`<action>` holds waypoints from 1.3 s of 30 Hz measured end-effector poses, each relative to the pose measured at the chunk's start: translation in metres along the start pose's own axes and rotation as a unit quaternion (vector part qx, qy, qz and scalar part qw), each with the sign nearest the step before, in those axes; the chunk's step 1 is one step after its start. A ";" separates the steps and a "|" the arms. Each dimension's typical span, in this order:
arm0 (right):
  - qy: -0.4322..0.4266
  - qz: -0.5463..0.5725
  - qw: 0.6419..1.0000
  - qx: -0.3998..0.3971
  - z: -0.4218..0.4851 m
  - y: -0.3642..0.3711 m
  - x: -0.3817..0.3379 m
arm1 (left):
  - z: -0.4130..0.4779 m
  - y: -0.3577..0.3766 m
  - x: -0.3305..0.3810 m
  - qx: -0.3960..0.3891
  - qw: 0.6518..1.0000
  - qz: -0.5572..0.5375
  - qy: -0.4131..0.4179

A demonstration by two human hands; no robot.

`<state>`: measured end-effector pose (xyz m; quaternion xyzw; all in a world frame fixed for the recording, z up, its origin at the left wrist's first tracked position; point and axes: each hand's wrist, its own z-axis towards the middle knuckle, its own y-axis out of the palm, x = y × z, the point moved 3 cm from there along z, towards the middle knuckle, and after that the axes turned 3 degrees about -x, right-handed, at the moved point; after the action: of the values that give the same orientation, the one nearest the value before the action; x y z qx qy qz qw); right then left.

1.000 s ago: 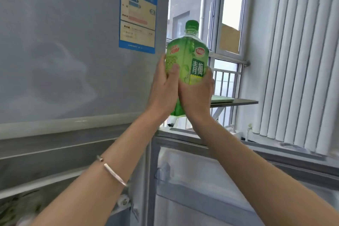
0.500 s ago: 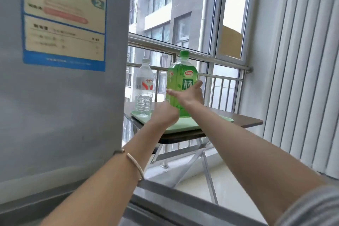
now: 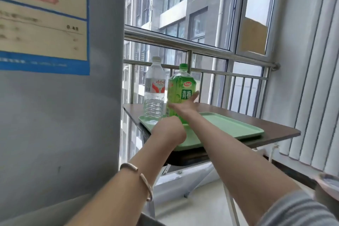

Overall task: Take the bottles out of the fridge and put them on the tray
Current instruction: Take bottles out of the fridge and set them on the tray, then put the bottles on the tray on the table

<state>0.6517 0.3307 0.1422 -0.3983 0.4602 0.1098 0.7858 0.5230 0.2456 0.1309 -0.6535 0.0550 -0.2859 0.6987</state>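
A big green tea bottle [image 3: 180, 86] with a green cap stands upright on the pale green tray [image 3: 229, 126], close beside a clear water bottle [image 3: 154, 93] at the tray's left end. My right hand [image 3: 183, 105] is wrapped around the green bottle's lower part, thumb on its right side and fingers on its left. The hand hides the bottle's base. My left hand [image 3: 168, 131] hovers over the tray's near edge with fingers curled and nothing in it. The grey fridge [image 3: 60, 97] fills the left of the view.
The tray lies on a small dark folding table [image 3: 275, 128] by a steel window railing [image 3: 201, 47]. White vertical blinds [image 3: 311, 79] hang to the right. A blue-edged label [image 3: 44, 24] is stuck on the fridge side. A fridge door edge crosses the bottom.
The green bottle, held high in both hands a second ago, has come down onto the tray beside the water bottle. My left hand has left it and drawn back. The view has moved closer.
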 end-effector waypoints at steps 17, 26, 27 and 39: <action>0.020 0.009 0.990 -0.136 -0.026 0.003 0.005 | -0.027 0.004 -0.003 0.019 0.998 -0.046 0.045; -0.131 -0.078 0.985 0.076 -0.092 -0.027 -0.033 | -0.064 -0.021 -0.008 0.186 0.923 -0.331 0.057; -0.143 -0.092 0.983 0.070 -0.104 -0.032 -0.037 | -0.073 -0.024 -0.008 0.195 0.916 -0.345 0.061; -0.166 -0.190 0.965 0.066 -0.287 -0.048 -0.047 | -0.207 -0.021 -0.062 0.196 0.904 -0.354 0.139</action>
<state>0.4693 0.0995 0.1312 -0.4015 0.2456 -0.0078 0.8823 0.3712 0.0922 0.1038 -0.4338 -0.1401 -0.6076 0.6505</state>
